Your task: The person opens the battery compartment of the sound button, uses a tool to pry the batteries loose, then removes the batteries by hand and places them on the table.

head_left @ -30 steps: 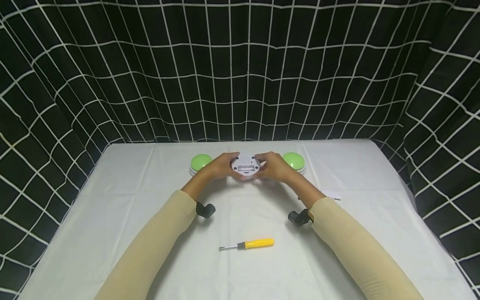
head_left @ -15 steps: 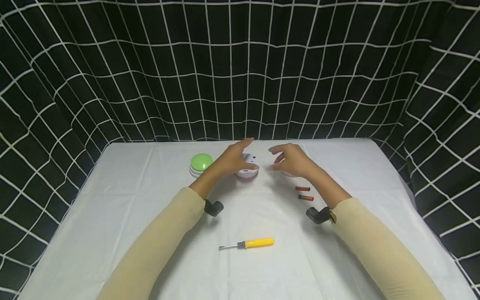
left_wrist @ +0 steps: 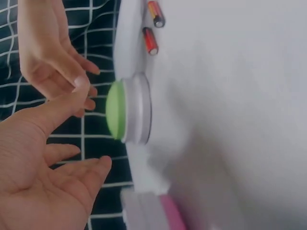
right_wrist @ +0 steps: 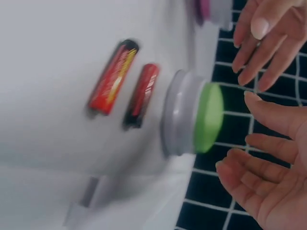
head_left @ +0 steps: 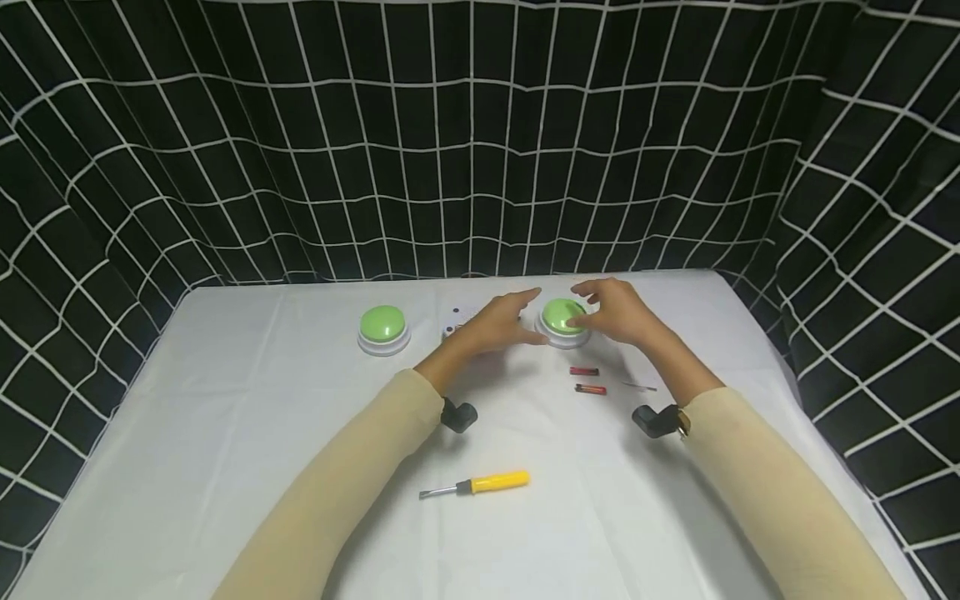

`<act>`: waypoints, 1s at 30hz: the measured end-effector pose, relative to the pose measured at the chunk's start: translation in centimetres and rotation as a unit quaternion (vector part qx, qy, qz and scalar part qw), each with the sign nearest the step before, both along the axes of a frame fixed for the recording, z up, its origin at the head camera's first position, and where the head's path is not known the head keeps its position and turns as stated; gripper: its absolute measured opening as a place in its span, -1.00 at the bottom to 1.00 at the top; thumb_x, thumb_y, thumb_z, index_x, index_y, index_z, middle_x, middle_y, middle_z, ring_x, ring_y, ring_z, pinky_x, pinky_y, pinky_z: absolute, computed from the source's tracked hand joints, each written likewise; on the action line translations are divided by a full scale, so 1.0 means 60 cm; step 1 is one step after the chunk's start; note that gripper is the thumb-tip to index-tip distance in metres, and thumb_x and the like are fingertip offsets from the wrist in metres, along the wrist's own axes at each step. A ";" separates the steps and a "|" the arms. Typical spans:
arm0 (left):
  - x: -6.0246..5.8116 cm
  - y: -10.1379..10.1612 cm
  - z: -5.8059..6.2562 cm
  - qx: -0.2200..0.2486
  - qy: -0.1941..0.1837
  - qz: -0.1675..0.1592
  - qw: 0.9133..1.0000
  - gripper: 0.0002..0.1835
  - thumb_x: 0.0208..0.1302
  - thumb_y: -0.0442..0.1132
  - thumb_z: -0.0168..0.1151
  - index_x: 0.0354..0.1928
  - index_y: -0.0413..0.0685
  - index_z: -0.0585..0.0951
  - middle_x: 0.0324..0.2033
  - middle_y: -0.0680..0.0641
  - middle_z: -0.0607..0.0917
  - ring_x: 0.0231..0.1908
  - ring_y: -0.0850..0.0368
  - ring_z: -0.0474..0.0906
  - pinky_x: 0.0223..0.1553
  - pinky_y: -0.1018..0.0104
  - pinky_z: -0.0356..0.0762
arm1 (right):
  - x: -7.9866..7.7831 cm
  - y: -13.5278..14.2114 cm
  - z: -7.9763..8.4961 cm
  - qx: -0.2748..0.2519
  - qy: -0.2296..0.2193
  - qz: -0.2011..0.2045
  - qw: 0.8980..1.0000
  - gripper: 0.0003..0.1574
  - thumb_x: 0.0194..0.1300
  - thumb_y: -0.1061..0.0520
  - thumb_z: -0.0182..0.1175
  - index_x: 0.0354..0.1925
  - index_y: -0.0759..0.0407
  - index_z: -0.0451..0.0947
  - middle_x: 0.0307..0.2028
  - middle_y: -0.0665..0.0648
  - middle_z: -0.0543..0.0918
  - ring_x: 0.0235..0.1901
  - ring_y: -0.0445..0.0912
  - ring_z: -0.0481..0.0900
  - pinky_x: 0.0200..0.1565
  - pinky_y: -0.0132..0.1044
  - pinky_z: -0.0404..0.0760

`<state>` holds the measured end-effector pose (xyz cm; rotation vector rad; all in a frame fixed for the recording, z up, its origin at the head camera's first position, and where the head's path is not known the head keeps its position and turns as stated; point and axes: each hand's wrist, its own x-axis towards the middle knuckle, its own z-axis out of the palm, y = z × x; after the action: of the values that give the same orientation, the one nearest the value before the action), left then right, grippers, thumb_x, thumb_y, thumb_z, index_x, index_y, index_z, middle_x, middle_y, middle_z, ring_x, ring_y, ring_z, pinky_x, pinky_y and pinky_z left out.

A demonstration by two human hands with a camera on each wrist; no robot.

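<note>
The left hand (head_left: 498,324) and right hand (head_left: 617,313) are released near a green button (head_left: 562,316). We can't see into the part-hidden white disc (head_left: 462,315).

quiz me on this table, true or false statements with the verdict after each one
1. The left hand grips the screwdriver. False: the screwdriver lies on the table, and the left hand holds nothing.
2. In the head view, a green button is between the left hand and the right hand. True.
3. The screwdriver has a blue handle. False: its handle is yellow.
4. Two batteries lie on the table. True.
5. The green button lies dome down. False: its dome faces up.
</note>
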<state>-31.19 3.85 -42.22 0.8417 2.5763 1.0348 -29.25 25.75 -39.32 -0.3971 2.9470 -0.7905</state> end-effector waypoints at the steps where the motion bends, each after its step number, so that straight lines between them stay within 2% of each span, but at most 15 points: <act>1: -0.001 0.006 -0.003 -0.005 -0.002 -0.001 1.000 -0.03 0.23 -0.08 0.48 0.56 -0.19 0.17 0.46 -0.21 0.35 0.44 -0.08 0.29 0.47 0.12 0.24 | -0.002 0.002 -0.005 0.001 -0.003 0.000 1.000 -0.24 0.19 0.19 0.46 0.28 0.47 0.45 0.21 0.47 0.55 0.20 0.37 0.50 0.18 0.25 0.55; 7: -0.006 0.033 -0.021 -0.007 -0.028 -0.020 0.999 -0.01 0.21 -0.12 0.48 0.54 -0.30 0.14 0.47 -0.23 0.33 0.47 -0.09 0.24 0.50 0.12 0.16 | -0.006 0.009 -0.026 0.001 -0.025 0.012 1.000 -0.16 0.18 0.21 0.44 0.31 0.57 0.36 0.21 0.56 0.50 0.18 0.42 0.50 0.19 0.25 0.54; 12: -0.008 0.042 -0.030 0.006 -0.043 -0.023 0.999 -0.13 0.22 -0.18 0.46 0.50 -0.22 0.26 0.38 -0.20 0.47 0.40 -0.08 0.35 0.47 0.12 0.24 | -0.010 0.005 -0.034 -0.005 -0.030 0.013 0.999 -0.20 0.18 0.26 0.43 0.29 0.58 0.37 0.21 0.54 0.51 0.15 0.39 0.53 0.18 0.21 0.55; 17: -0.007 0.048 -0.034 0.015 -0.054 -0.025 0.998 -0.16 0.20 -0.22 0.47 0.48 -0.21 0.29 0.37 -0.19 0.48 0.40 -0.08 0.34 0.48 0.11 0.22 | -0.013 0.001 -0.041 0.003 -0.027 0.005 1.000 -0.19 0.14 0.30 0.45 0.29 0.57 0.38 0.21 0.52 0.52 0.20 0.37 0.49 0.27 0.22 0.46; 21: -0.009 0.052 -0.037 0.005 -0.062 -0.015 0.998 -0.09 0.19 -0.22 0.48 0.51 -0.24 0.22 0.43 -0.21 0.40 0.45 -0.09 0.27 0.51 0.11 0.15 | -0.016 -0.004 -0.045 0.022 -0.026 0.006 0.999 -0.15 0.08 0.31 0.47 0.30 0.54 0.38 0.21 0.51 0.52 0.25 0.36 0.45 0.34 0.23 0.37; 26: -0.014 0.059 -0.044 -0.008 -0.062 0.007 0.998 0.02 0.18 -0.27 0.48 0.56 -0.27 0.08 0.52 -0.23 0.21 0.51 -0.12 0.14 0.54 0.12 0.03 | -0.021 -0.010 -0.048 0.043 -0.015 0.009 0.999 -0.15 -0.01 0.31 0.52 0.25 0.47 0.45 0.15 0.44 0.60 0.21 0.33 0.49 0.32 0.24 0.39; 30: -0.017 0.065 -0.048 -0.014 -0.037 0.019 0.999 -0.06 0.14 -0.31 0.50 0.52 -0.25 0.21 0.45 -0.23 0.37 0.45 -0.11 0.27 0.51 0.14 0.14 | -0.021 -0.012 -0.052 0.058 -0.008 0.006 0.998 -0.17 -0.03 0.27 0.55 0.22 0.42 0.49 0.12 0.40 0.64 0.18 0.30 0.53 0.28 0.24 0.44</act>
<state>-32.19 7.78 -45.12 0.7352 2.5481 1.0195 -30.49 25.02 -42.46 -0.3988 2.9529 -0.6145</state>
